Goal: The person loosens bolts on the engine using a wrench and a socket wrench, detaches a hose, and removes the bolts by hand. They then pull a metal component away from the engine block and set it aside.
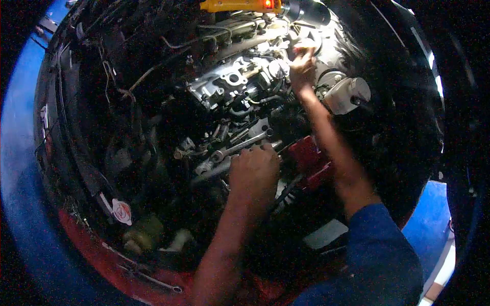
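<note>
My left hand (254, 168) is closed in a fist over the middle of the engine bay. Its fingertips face away from me, so what they grip is hidden. Right by its knuckles lies a combination wrench (244, 144), and a pale metal bar (217, 171) runs beside it. Farther back, my right hand (302, 69) reaches to the brightly lit rear of the engine (235, 77). Its fingers are bent, but blur and glare hide whether they hold anything. A whitish fluid reservoir (347, 96) with a dark cap stands just right of that wrist.
A yellow work lamp (240, 6) and a black cylindrical light (309, 12) sit at the top. A red part (306, 153) lies below my right forearm. A radiator cap (121, 211) is at lower left, and another wrench (158, 283) rests on the red front edge.
</note>
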`<state>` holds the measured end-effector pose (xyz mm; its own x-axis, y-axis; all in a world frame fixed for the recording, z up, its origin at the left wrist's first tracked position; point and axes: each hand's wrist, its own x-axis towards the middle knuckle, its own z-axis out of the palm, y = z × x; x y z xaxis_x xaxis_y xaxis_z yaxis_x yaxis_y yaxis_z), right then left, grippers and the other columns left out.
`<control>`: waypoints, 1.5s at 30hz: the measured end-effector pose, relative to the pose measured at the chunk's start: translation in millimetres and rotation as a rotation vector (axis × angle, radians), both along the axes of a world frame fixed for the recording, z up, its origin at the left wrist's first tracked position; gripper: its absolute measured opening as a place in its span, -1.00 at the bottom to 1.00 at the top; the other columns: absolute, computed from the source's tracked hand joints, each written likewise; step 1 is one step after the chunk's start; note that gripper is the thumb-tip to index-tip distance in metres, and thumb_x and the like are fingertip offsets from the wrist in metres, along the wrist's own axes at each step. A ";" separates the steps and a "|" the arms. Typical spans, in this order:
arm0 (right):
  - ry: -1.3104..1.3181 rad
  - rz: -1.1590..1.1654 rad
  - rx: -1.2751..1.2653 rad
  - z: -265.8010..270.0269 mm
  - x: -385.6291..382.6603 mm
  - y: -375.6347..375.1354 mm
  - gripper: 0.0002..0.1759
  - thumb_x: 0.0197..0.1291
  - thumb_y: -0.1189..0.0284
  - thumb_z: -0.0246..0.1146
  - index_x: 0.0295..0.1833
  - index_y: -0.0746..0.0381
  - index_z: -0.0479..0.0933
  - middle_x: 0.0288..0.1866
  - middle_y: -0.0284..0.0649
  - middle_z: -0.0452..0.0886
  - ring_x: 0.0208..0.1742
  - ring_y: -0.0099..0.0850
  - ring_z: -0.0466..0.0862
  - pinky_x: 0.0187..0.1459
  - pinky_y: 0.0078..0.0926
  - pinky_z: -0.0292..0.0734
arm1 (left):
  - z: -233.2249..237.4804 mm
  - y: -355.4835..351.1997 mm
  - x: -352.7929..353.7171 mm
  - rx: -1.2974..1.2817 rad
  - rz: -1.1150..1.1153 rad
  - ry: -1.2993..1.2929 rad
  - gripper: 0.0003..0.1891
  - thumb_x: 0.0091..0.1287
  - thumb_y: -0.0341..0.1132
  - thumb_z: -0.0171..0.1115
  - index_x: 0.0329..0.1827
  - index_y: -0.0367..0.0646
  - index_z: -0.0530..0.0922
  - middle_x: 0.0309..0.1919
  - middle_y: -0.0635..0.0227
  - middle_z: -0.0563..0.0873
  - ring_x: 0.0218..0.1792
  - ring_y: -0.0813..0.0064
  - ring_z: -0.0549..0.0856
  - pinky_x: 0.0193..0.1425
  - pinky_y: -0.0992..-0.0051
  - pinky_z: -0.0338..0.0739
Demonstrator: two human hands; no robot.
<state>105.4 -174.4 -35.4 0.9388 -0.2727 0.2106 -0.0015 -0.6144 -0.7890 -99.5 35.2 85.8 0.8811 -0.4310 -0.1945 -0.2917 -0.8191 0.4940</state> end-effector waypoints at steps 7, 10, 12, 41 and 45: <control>-0.814 0.303 -0.582 -21.3 15.4 0.9 -0.68 0.24 0.41 0.09 0.06 0.34 0.41 -0.17 0.12 0.59 -0.21 0.01 0.62 -0.19 -0.17 0.54 | 9.5 -4.9 3.8 0.072 0.017 0.058 -0.84 0.22 -0.43 0.12 -0.18 -0.31 0.54 -0.30 0.04 0.70 -0.21 0.10 0.72 -0.16 0.18 0.61; -0.404 0.113 -0.431 4.8 8.5 6.0 -0.79 0.30 0.44 0.04 -0.01 0.27 0.43 -0.21 0.06 0.57 -0.21 -0.03 0.60 -0.21 -0.17 0.52 | 5.3 -5.1 3.9 0.094 -0.017 0.051 -0.83 0.24 -0.42 0.11 -0.18 -0.32 0.53 -0.29 0.04 0.70 -0.21 0.10 0.72 -0.15 0.18 0.61; -0.238 -0.006 -0.203 -9.8 12.8 -11.3 -0.84 0.34 0.38 0.09 -0.07 0.22 0.45 -0.30 -0.22 0.54 -0.31 -0.39 0.53 -0.28 -0.32 0.47 | 4.0 -1.8 3.2 0.067 -0.039 0.052 -0.82 0.25 -0.40 0.09 -0.17 -0.32 0.53 -0.28 0.04 0.70 -0.21 0.10 0.72 -0.15 0.17 0.61; -0.515 0.221 -0.308 -5.0 6.5 9.8 -0.73 0.28 0.53 0.00 0.07 0.29 0.44 -0.12 0.04 0.57 -0.12 -0.08 0.60 -0.06 -0.26 0.51 | -3.4 -5.9 1.9 0.004 -0.017 0.006 -0.73 0.31 -0.22 0.16 -0.19 -0.32 0.48 -0.41 -0.02 0.65 -0.33 -0.05 0.69 -0.23 0.05 0.58; -0.214 0.128 -0.103 8.5 -0.8 4.8 -0.74 0.25 0.44 0.09 0.04 0.25 0.45 -0.26 -0.12 0.55 -0.15 -0.21 0.57 -0.09 -0.33 0.49 | -1.5 -3.1 -0.2 0.007 -0.020 -0.042 -0.73 0.32 -0.21 0.16 -0.21 -0.31 0.50 -0.38 -0.03 0.67 -0.30 -0.04 0.69 -0.22 0.05 0.57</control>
